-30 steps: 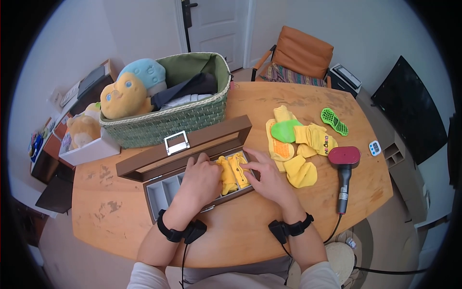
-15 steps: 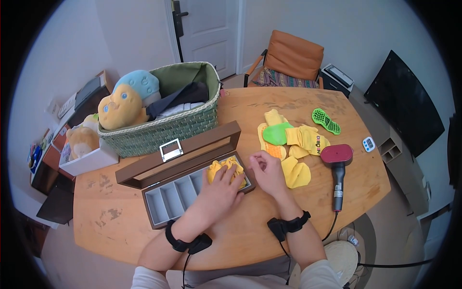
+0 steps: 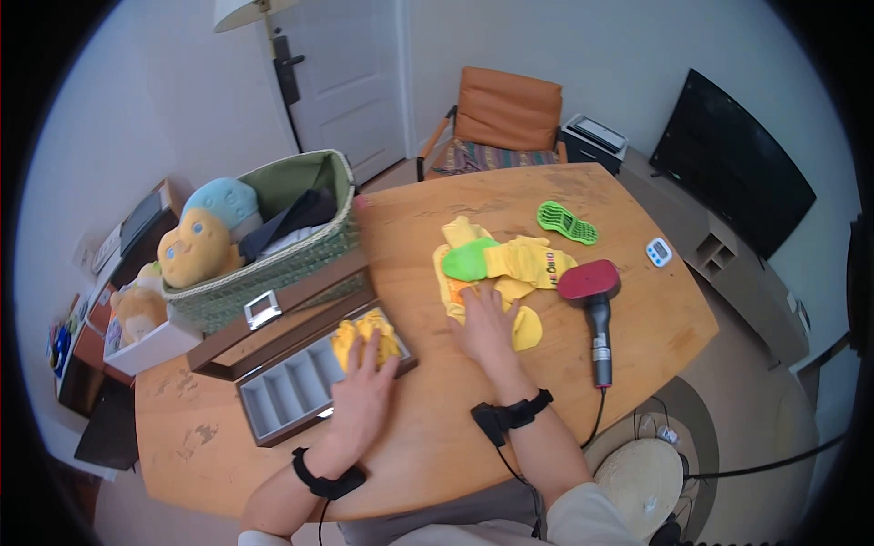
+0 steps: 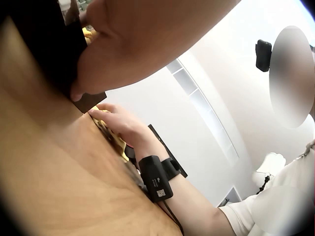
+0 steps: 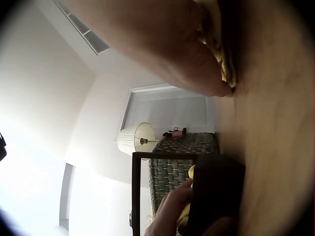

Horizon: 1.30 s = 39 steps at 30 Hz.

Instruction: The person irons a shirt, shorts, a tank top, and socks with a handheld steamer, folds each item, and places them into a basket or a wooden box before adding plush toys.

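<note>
In the head view, my left hand rests its fingers on bundled yellow fabric in the right-hand compartments of a long brown case. The case has a grey lining, and its windowed lid stands raised behind. To the right, my right hand reaches over a loose pile of yellow socks with its fingers spread, touching the near left part. Among the socks a green patch shows. The right wrist view shows the right hand low at the tabletop, its thumb beside a yellow fabric edge.
A green woven basket with plush toys and dark cloth stands behind the case. Right of the socks lie a corded handheld device with a maroon head, a green sole-shaped piece and a small timer. A white box stands far left.
Both hands were at the yellow bundles in the case. My right hand has left them and moved right onto the sock pile; the left stays on the bundles. The head view has turned right.
</note>
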{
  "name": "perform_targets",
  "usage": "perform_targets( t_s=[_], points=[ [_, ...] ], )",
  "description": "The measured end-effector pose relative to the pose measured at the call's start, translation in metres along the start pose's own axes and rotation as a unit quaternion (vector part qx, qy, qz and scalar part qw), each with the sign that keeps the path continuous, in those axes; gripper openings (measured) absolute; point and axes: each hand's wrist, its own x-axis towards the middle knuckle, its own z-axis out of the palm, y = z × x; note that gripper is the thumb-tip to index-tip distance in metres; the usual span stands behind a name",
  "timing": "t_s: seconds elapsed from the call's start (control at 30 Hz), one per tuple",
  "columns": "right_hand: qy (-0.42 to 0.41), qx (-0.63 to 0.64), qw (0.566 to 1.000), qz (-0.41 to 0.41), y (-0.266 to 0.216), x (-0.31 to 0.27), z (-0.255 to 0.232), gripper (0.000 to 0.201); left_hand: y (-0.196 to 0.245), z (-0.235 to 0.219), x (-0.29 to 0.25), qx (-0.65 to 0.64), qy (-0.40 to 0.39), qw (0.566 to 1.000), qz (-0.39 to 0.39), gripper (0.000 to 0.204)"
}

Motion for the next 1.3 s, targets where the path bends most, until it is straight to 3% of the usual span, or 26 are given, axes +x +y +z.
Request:
perform_targets(
  t_s=[0.1, 0.3, 0.37, 0.4, 0.47, 0.5, 0.57, 0.6, 0.63, 0.67, 0.7, 0.73, 0.77, 0.8, 0.87, 0.9, 0.93, 0.97, 1.0, 1.03, 1.07, 1.1, 1.17, 1.2, 1.27, 1.3],
  points=[
    [-0.017, 0.021, 1.0, -0.001, -0.002, 0.006, -0.004, 0.026, -0.024, -0.008, -0.008, -0.006, 0.008, 0.999, -0.035, 0.037],
    [0.03, 0.215, 0.976, -0.029, -0.014, 0.012, -0.015, 0.01, -0.072, -0.027, -0.038, 0.022, -0.001, 0.995, -0.094, 0.038],
    [0.081, 0.429, 0.896, -0.08, -0.018, 0.016, -0.008, 0.014, -0.089, -0.029, -0.048, 0.028, -0.006, 0.994, -0.11, 0.039],
    [0.081, 0.43, 0.896, -0.079, -0.022, 0.016, -0.007, 0.014, -0.098, -0.029, -0.053, 0.035, -0.002, 0.991, -0.127, 0.039],
    [-0.023, 0.68, 0.732, -0.01, -0.028, 0.014, -0.006, 0.02, -0.115, -0.029, -0.063, 0.05, 0.008, 0.987, -0.152, 0.038],
    [-0.024, 0.681, 0.732, -0.009, -0.028, 0.014, -0.005, 0.02, -0.12, -0.029, -0.065, 0.05, 0.007, 0.987, -0.152, 0.038],
    [-0.082, 0.762, 0.642, -0.019, -0.032, 0.014, -0.006, 0.025, -0.127, -0.028, -0.07, 0.118, -0.012, 0.97, -0.211, 0.04],
    [-0.085, 0.763, 0.64, -0.021, -0.033, 0.012, -0.011, 0.025, -0.127, -0.029, -0.072, 0.136, 0.009, 0.968, -0.21, 0.044],
    [-0.158, 0.785, 0.598, 0.016, -0.03, 0.008, -0.019, 0.027, -0.124, -0.031, -0.071, 0.137, 0.01, 0.967, -0.215, 0.044],
    [-0.229, 0.799, 0.553, 0.053, -0.03, 0.006, -0.025, 0.03, -0.109, -0.04, -0.06, 0.092, 0.071, 0.973, -0.201, 0.044],
    [-0.233, 0.798, 0.553, 0.051, -0.03, 0.005, -0.025, 0.03, -0.094, -0.05, -0.049, 0.046, 0.132, 0.972, -0.186, 0.044],
    [-0.266, 0.789, 0.554, 0.012, -0.032, 0.002, -0.025, 0.035, -0.083, -0.059, -0.039, 0.011, 0.163, 0.98, -0.111, 0.049],
    [-0.298, 0.777, 0.554, -0.028, -0.034, 0.0, -0.023, 0.041, -0.078, -0.06, -0.031, -0.077, 0.149, 0.983, -0.074, 0.051],
    [-0.303, 0.744, 0.587, -0.102, -0.037, -0.001, -0.015, 0.049, -0.072, -0.058, -0.023, -0.165, 0.135, 0.976, -0.037, 0.053],
    [-0.37, 0.722, 0.57, -0.132, -0.037, -0.004, -0.013, 0.048, -0.05, -0.051, -0.002, -0.404, 0.038, 0.907, -0.115, 0.055],
    [-0.427, 0.7, 0.55, -0.155, -0.038, -0.006, -0.013, 0.047, -0.048, -0.043, 0.003, -0.405, 0.044, 0.905, -0.119, 0.055],
    [-0.427, 0.672, 0.592, -0.126, -0.042, -0.012, -0.009, 0.04, -0.049, -0.033, 0.009, -0.409, 0.003, 0.904, -0.126, 0.05],
    [-0.428, 0.668, 0.594, -0.129, -0.043, -0.012, -0.011, 0.04, -0.051, -0.021, 0.017, -0.414, -0.04, 0.9, -0.129, 0.046],
    [-0.425, 0.547, 0.703, -0.158, -0.044, -0.01, -0.016, 0.035, -0.053, -0.002, 0.023, -0.416, -0.035, 0.9, -0.128, 0.046],
    [-0.412, 0.413, 0.792, -0.179, -0.044, -0.012, -0.016, 0.031, -0.055, 0.021, 0.026, -0.377, -0.017, 0.925, -0.042, 0.042],
    [-0.332, 0.441, 0.808, -0.205, -0.049, -0.016, -0.009, 0.023, -0.052, 0.026, 0.028, -0.334, -0.001, 0.942, 0.043, 0.038],
    [-0.336, 0.439, 0.808, -0.202, -0.048, -0.017, -0.006, 0.023, -0.054, 0.027, 0.029, -0.338, -0.002, 0.94, 0.042, 0.038],
    [-0.315, 0.421, 0.836, -0.153, -0.049, -0.019, -0.002, 0.021, -0.06, 0.024, 0.033, -0.355, -0.112, 0.928, -0.029, 0.029],
    [-0.325, 0.418, 0.834, -0.155, -0.051, -0.02, -0.002, 0.021, -0.063, 0.028, 0.031, -0.361, -0.111, 0.925, -0.038, 0.029],
    [-0.235, 0.335, 0.9, -0.153, -0.05, -0.018, -0.004, 0.021, -0.072, 0.039, 0.029, -0.492, -0.075, 0.867, -0.041, 0.025],
    [-0.243, 0.334, 0.897, -0.157, -0.048, -0.017, -0.002, 0.021, -0.075, 0.046, 0.029, -0.494, -0.072, 0.865, -0.05, 0.025]
  ],
)
